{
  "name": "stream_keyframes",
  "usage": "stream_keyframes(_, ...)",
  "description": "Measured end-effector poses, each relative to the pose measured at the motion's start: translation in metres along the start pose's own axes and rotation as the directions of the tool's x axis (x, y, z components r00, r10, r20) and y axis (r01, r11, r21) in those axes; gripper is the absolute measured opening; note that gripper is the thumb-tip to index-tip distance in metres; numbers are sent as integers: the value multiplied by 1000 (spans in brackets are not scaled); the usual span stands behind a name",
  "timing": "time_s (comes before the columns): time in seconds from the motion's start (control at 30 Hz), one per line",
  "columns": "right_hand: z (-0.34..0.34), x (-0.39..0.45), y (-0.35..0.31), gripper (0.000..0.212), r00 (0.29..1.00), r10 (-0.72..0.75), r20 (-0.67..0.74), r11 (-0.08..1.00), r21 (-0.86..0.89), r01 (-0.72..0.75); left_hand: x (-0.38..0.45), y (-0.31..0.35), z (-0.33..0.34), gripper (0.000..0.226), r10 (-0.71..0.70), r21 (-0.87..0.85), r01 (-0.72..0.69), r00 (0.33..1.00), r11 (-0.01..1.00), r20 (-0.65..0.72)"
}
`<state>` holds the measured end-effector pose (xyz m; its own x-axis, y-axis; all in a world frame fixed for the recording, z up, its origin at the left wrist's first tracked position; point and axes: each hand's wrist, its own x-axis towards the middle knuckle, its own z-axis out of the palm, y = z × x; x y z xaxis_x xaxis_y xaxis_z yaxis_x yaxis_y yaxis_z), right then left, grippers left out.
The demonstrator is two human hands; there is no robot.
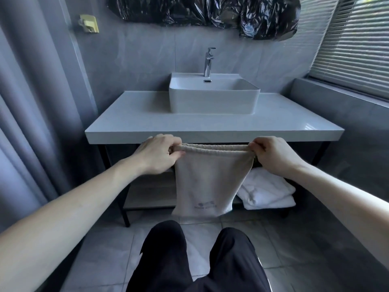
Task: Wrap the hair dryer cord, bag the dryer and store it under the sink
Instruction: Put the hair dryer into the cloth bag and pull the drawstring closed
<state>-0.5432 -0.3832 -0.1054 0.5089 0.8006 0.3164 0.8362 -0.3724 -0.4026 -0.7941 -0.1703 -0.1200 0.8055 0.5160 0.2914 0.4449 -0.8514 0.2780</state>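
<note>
While the drawstring bag [207,182] is pinched at its top corners by the left hand [156,153] and right hand [275,157], it's hung before the bench [210,127]; folded towels [267,192] are partly blocked behind it.

Light: dim and bluish, daylight comes through the blinds [355,45] at the upper right.
Glare: a pale shine on the right end of the counter [311,126], and bright spots on the black plastic [210,11] at the top.
Shadow: deep under the counter.
Distortion: wide-angle; walls bend at the edges.
Sharpness: slightly soft overall.
</note>
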Motion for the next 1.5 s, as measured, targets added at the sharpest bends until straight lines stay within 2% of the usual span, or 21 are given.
stream_keyframes(0.23,-13,-12,-21,38,997,-73,-14,994,74,74,-30,-8,-19,36,44,-54,-46,999,997,-26)
stream_keyframes(0.37,-18,-35,-20,38,998,-64,-22,989,135,66,-53,0,-26,33,85,-129,-90,995,988,-43)
stream_keyframes(0.57,22,-72,-8,41,997,11,75,979,200,-26,-90,5,-3,31,44,-235,-23,995,972,85)
stream_keyframes(0.67,29,-80,-6,43,997,32,76,947,317,-55,-101,3,6,27,11,-348,11,998,938,61)
stream_keyframes(0.77,27,-80,-13,37,997,8,73,902,430,-38,-107,5,5,7,-21,-397,38,999,917,48)
stream_keyframes(0.83,24,-77,-19,33,998,-10,68,868,497,-25,-109,3,4,11,-54,-423,75,997,903,61)
stream_keyframes(0.93,23,-73,-20,33,998,-11,69,837,546,-29,-109,-2,4,23,-94,-515,124,992,848,85)
stream_keyframes(1.07,26,-74,-17,32,996,33,78,792,606,-74,-104,-13,10,25,-157,-688,187,982,701,106)
stream_keyframes(1.2,25,-73,-13,22,992,79,101,729,673,-127,-100,-27,14,29,-162,-742,206,978,638,132)
stream_keyframes(1.37,19,-71,-14,18,993,38,109,734,672,-102,-91,-21,10,17,-214,-700,228,971,677,108)
stream_keyframes(1.4,19,-70,-15,18,994,29,106,731,676,-93,-89,-20,10,18,-216,-630,219,973,745,83)
stream_keyframes(1.47,20,-68,-15,18,996,25,88,721,688,-79,-86,-18,11,24,-182,-379,174,983,909,15)
stream_keyframes(1.5,21,-67,-14,18,997,28,76,713,698,-73,-85,-15,12,26,-158,-268,150,987,952,-7)
